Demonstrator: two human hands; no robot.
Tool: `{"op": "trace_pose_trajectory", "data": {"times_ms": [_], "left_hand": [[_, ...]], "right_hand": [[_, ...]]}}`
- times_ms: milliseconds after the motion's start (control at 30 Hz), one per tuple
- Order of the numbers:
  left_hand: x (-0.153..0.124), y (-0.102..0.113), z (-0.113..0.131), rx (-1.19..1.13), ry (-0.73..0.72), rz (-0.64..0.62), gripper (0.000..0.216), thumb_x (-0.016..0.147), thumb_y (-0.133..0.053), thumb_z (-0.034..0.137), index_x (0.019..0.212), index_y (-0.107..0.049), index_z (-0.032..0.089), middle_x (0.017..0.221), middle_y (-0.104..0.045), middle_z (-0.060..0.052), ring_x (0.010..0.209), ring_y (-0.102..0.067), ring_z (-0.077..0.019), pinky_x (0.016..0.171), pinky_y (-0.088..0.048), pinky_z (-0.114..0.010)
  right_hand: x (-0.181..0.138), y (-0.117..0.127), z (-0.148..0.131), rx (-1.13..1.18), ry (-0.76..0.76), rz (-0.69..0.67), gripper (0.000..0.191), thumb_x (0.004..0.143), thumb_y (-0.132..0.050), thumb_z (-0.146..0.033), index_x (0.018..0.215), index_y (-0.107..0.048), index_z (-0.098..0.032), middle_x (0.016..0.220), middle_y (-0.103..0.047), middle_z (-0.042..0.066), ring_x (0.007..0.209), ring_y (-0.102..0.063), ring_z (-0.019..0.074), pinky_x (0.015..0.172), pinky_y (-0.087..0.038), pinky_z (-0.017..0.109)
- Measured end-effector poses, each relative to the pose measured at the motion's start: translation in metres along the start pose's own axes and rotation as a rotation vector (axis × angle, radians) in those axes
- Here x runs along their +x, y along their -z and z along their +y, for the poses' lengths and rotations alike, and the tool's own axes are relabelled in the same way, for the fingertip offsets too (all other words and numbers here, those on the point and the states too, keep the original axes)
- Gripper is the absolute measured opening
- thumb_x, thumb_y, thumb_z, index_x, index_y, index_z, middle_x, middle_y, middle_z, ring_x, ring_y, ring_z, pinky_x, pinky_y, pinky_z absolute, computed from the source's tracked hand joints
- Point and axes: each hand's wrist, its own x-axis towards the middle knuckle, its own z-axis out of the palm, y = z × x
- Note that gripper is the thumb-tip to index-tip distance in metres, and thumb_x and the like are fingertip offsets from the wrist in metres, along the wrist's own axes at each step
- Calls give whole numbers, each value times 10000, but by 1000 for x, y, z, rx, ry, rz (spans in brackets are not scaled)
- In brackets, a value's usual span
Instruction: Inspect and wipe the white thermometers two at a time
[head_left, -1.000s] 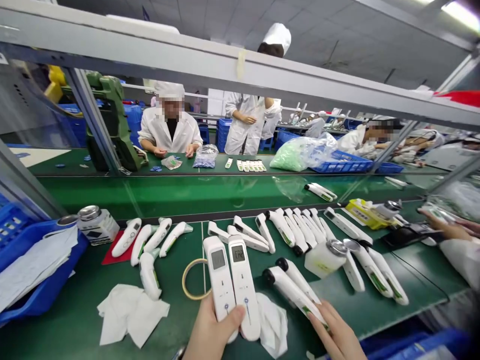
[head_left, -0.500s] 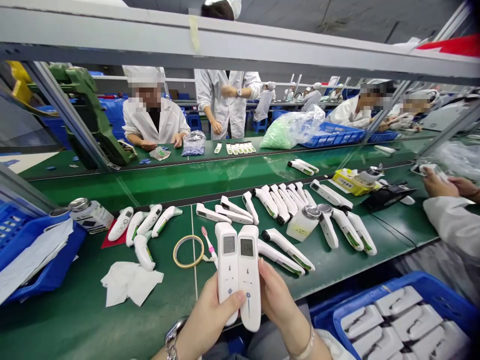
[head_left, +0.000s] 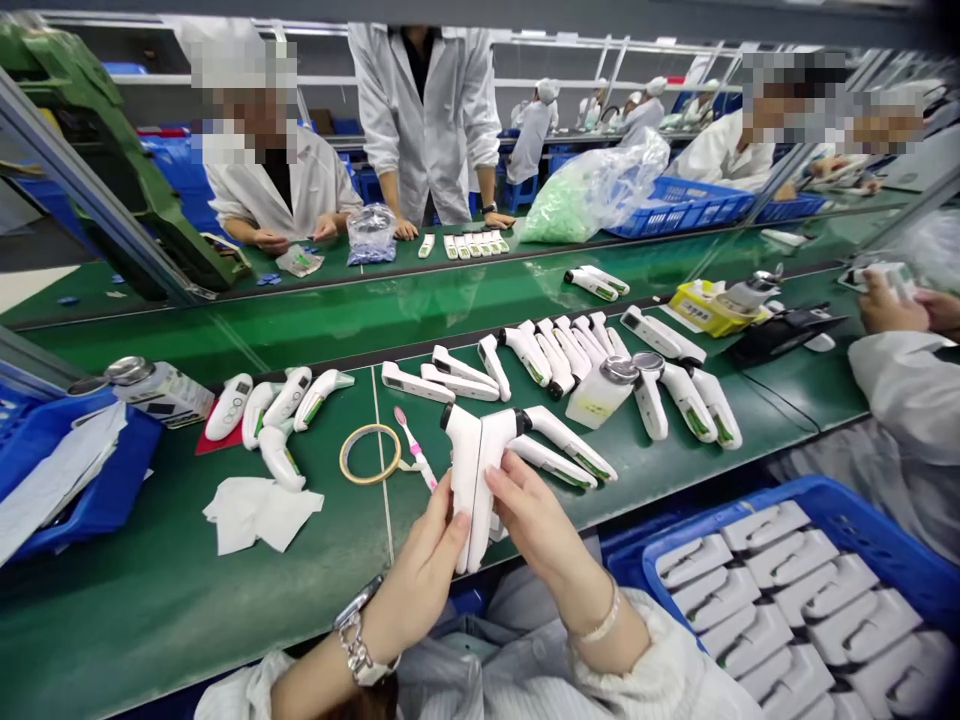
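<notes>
Two white infrared thermometers stand side by side in front of me, black-tipped heads turned outward and their screens out of sight. My left hand (head_left: 421, 565), wearing a watch and chain bracelet, is closed around the left thermometer (head_left: 463, 470). The right thermometer (head_left: 489, 510) is gripped by my right hand (head_left: 538, 520), its thumb and fingers on the side and head end. Just beyond lie two more thermometers (head_left: 566, 445) with green circuit boards showing. A pink and white toothbrush (head_left: 415, 450) and a roll of tape (head_left: 345, 470) rest to the left of my hands.
More thermometers (head_left: 525, 355) line the green bench, around a dispenser bottle (head_left: 600, 393). White cloth (head_left: 262, 515) and a blue bin of papers (head_left: 112, 520) are left. A blue crate (head_left: 660, 575) of thermometers sits lower right. A co-worker's sleeve (head_left: 900, 390) is at right; others sit opposite.
Both thermometers have been turned over: their screens and buttons faced me before, and now their heads point outward. The camera view has tilted downward.
</notes>
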Motion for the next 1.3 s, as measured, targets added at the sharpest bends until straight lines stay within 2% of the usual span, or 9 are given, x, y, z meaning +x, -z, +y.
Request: {"op": "trace_pose_trajectory", "data": {"times_ms": [100, 233, 533, 633, 733, 900, 1000, 1133, 1300], "left_hand": [[2, 3, 1, -62, 8, -58, 556, 867, -494, 409, 1376, -358, 230, 1353, -484, -78, 1231, -453, -258, 973, -403, -315], [5, 6, 2, -169, 15, -144, 539, 869, -512, 373, 1355, -348, 208, 1233, -573, -108, 1028, -597, -242, 815, -490, -309], [3, 3, -6, -237, -3, -175, 565, 832, -587, 307, 1324, -338, 190, 1145, -598, -129, 936, -617, -211, 749, -496, -296], [2, 3, -9, -245, 31, -190, 564, 782, -648, 307, 1277, -404, 192, 1106, -615, -123, 863, -631, -201, 701, -500, -289], [3, 2, -9, -213, 55, -205, 469, 767, -662, 305, 1183, -497, 163, 1072, -628, -119, 877, -627, -204, 755, -495, -305], [8, 1, -13, -171, -24, -42, 392, 720, -709, 253, 1053, -519, 174, 1029, -638, -68, 958, -587, -185, 841, -455, -285], [9, 1, -16, -206, -7, 34, 359, 740, -693, 266, 1031, -502, 181, 918, -654, -30, 837, -602, -155, 782, -468, -279], [9, 0, -16, -347, 78, -10, 354, 774, -660, 295, 1067, -500, 176, 831, -647, -17, 720, -599, -139, 693, -486, -272], [9, -1, -15, -456, 108, -16, 324, 800, -627, 360, 1039, -543, 157, 778, -640, -28, 643, -585, -116, 620, -476, -228]], "right_hand": [[1, 1, 1, -15, -14, -23, 325, 766, -670, -381, 1028, -596, -204, 823, -655, 10, 663, -570, 131, 624, -441, 234], [2, 2, 0, -35, -5, -32, 317, 764, -672, -390, 993, -622, -177, 791, -656, 15, 635, -555, 121, 588, -426, 226], [-5, 7, 5, -41, -8, -34, 299, 787, -646, -352, 1049, -614, -210, 925, -673, 30, 747, -612, 162, 699, -465, 274], [-7, 10, 7, -28, -23, -43, 358, 725, -707, -324, 1048, -609, -206, 935, -682, 39, 785, -629, 184, 727, -480, 299], [-7, 11, 9, -7, -31, -18, 381, 694, -733, -313, 1033, -605, -194, 922, -689, 45, 776, -637, 187, 705, -493, 299], [-7, 10, 14, 44, 49, 118, 311, 644, -781, -268, 910, -638, -194, 883, -696, 25, 781, -639, 177, 716, -502, 289], [-8, 11, 14, 58, 10, 141, 287, 662, -770, -345, 845, -646, -162, 865, -696, 55, 804, -648, 206, 724, -529, 337], [-10, 13, 9, 141, -51, 159, 356, 726, -697, -444, 954, -607, -186, 883, -702, 68, 802, -660, 231, 698, -554, 417], [-12, 16, 4, 186, -113, 22, 304, 816, -600, -416, 1006, -610, -179, 905, -699, 82, 717, -666, 229, 635, -558, 410]]}}
